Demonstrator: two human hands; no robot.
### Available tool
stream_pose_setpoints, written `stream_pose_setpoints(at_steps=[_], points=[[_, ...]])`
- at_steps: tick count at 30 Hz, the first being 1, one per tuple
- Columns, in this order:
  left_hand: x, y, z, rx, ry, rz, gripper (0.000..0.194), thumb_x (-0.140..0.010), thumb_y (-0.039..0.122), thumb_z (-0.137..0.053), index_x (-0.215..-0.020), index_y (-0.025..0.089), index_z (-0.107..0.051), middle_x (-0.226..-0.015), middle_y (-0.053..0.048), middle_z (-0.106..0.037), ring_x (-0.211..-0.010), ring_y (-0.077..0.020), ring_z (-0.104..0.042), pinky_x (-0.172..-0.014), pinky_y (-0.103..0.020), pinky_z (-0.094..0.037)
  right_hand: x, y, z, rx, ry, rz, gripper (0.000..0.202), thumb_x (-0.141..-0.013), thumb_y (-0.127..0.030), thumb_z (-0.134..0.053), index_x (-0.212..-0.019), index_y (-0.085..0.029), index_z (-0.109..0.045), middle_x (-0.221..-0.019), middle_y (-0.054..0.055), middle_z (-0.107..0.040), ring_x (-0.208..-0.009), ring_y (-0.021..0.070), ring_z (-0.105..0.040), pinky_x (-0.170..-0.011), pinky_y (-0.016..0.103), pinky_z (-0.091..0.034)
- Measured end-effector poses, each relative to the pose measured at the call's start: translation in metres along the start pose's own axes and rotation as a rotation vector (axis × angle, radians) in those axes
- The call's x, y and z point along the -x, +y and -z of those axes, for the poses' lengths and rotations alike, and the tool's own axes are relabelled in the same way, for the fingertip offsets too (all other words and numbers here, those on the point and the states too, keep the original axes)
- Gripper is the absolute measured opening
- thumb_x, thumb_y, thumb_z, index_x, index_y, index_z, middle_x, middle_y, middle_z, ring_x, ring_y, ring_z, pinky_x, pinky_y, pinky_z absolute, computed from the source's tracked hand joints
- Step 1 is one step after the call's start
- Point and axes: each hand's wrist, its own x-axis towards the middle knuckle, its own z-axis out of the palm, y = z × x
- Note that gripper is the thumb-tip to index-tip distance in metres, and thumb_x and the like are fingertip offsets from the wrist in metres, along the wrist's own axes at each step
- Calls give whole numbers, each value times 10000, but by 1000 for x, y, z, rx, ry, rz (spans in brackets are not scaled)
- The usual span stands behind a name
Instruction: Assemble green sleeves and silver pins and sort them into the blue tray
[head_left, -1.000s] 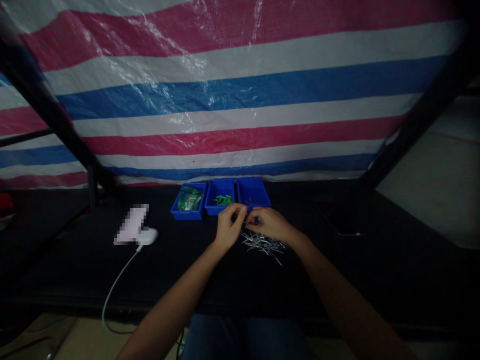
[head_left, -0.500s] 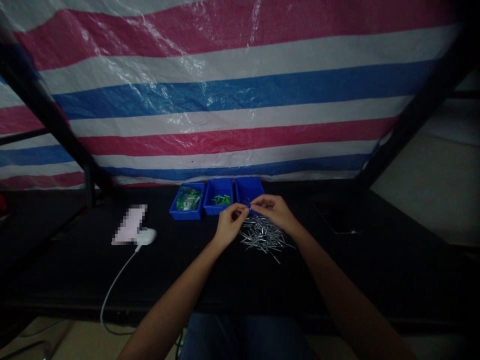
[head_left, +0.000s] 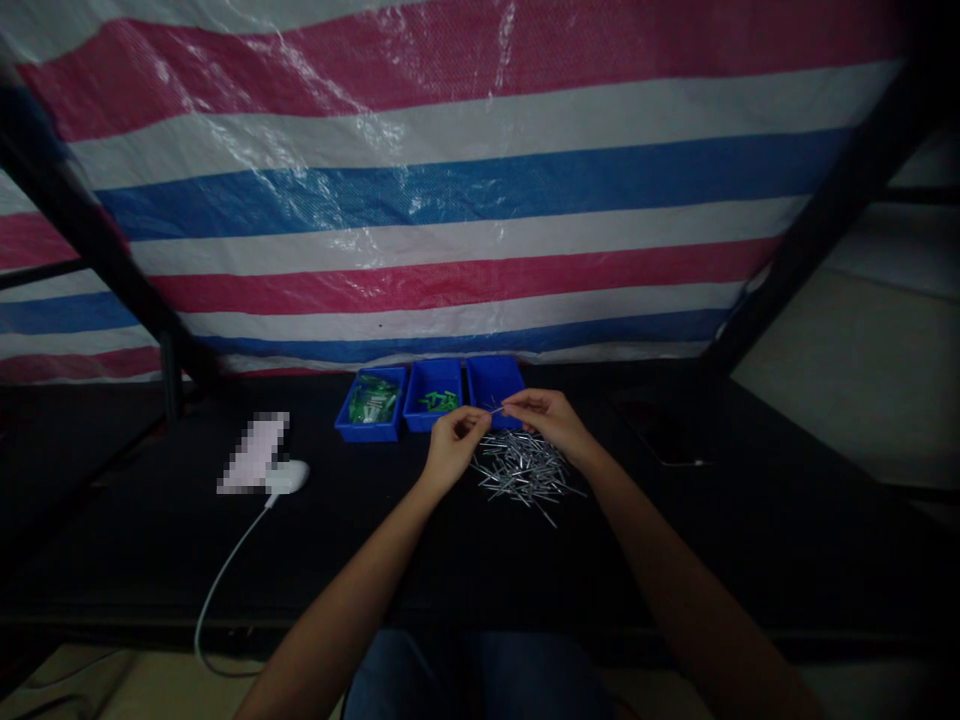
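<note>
My left hand (head_left: 453, 447) and my right hand (head_left: 553, 418) meet just in front of the right blue bin (head_left: 495, 372). A thin metal pin (head_left: 496, 409) runs between their fingertips, and both hands pinch it. Right below them lies a loose pile of metal pins (head_left: 525, 470) on the black table. Small green pieces (head_left: 439, 401) lie in the middle blue bin (head_left: 421, 380). The left blue bin (head_left: 369, 432) holds green and clear packets (head_left: 373, 400).
A pixelated pink item (head_left: 255, 450) and a white device (head_left: 291, 477) with a cable lie on the left of the black table (head_left: 360, 530). A dark phone-like object (head_left: 671, 440) lies on the right. A striped sheet (head_left: 450, 240) hangs behind the bins.
My hands have parted slightly, showing more of the thin pin between them. The whole view has shifted a little.
</note>
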Motion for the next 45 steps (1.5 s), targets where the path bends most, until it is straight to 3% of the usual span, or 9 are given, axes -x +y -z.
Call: stream_pose_setpoints(at_steps=[9,19,25,32,40,45], points=[[-2,11,0,147,78,33,187,-695,312,-672,-747,133,-657,-682,-9,-626,-588,-87,-514,-592,-210,-391,2,10,0,41,-245,-16,290,-640,-397,-693,-782,-148,-654,-668,25,-639,-459,89,-509,-397,207,-362],[0,4,-4,186,-7,41,242,-665,363,-698,-755,140,-682,-734,-38,-669,-638,-120,-559,-625,-240,-422,5,12,-12,54,-341,8,312,-620,-416,-714,-720,-149,-589,-608,-21,-569,-493,82,-502,-440,203,-378],[-1,3,-3,199,-12,50,238,-667,361,-696,-763,143,-687,-729,-34,-667,-628,-116,-558,-615,-237,-417,4,13,-14,51,-341,37,314,-614,-416,-719,-693,-147,-579,-610,-23,-565,-526,85,-506,-501,219,-378],[-1,5,-3,201,5,81,241,-654,357,-704,-754,138,-684,-734,-34,-669,-631,-116,-553,-624,-236,-413,6,11,-12,86,-326,16,302,-659,-427,-674,-738,-152,-574,-588,-35,-534,-469,76,-466,-431,202,-370],[1,16,-3,223,-44,119,257,-702,388,-652,-679,132,-670,-631,-14,-643,-574,-104,-530,-582,-226,-397,3,16,-8,358,-156,130,247,-687,-410,-644,-740,-170,-627,-585,-15,-561,-481,91,-474,-452,204,-336],[3,13,-4,272,-102,142,210,-668,326,-695,-742,130,-677,-697,-29,-669,-660,-127,-589,-673,-248,-429,1,18,-6,384,-79,169,177,-704,-307,-612,-824,-181,-645,-630,-7,-600,-512,100,-495,-476,205,-342]])
